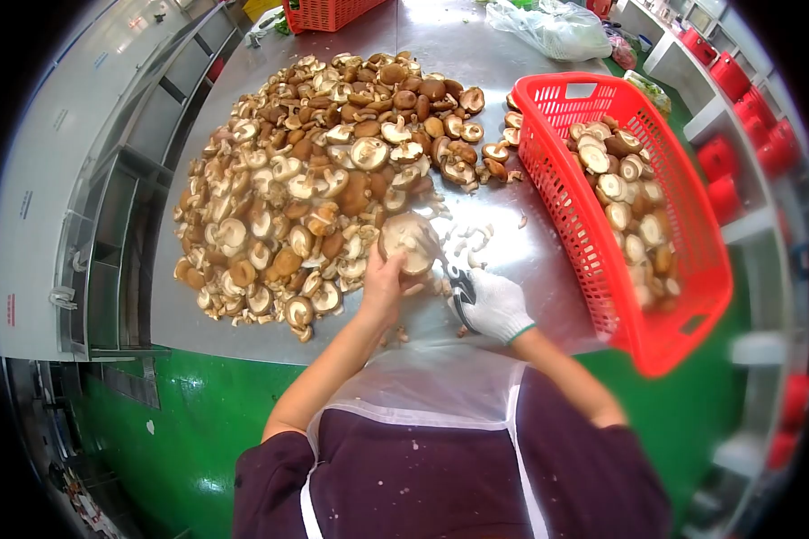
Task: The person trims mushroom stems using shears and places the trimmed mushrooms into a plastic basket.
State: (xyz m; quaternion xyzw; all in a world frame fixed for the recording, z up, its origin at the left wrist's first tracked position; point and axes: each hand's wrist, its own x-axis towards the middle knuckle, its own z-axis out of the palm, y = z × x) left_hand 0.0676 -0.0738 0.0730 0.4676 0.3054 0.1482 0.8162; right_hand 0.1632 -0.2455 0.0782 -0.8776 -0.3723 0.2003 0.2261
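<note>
My bare left hand (384,286) grips a large mushroom (406,241), its pale underside turned up toward me. In a white glove, my right hand (497,307) is closed around the black handles of a pair of scissors (461,286). The blades reach to the mushroom's right side, where blur hides whether they touch the stem. Left of and beyond my hands spreads a big heap of brown mushrooms (288,189). Cut stem pieces (469,238) lie scattered on the metal table just past the scissors.
A red plastic basket (557,193) holding mushrooms with pale undersides (625,193) stands at the table's right edge. At the far side are another red basket (337,13) and a clear plastic bag (557,34). Metal shelving (108,242) runs along the left over a green floor (207,422).
</note>
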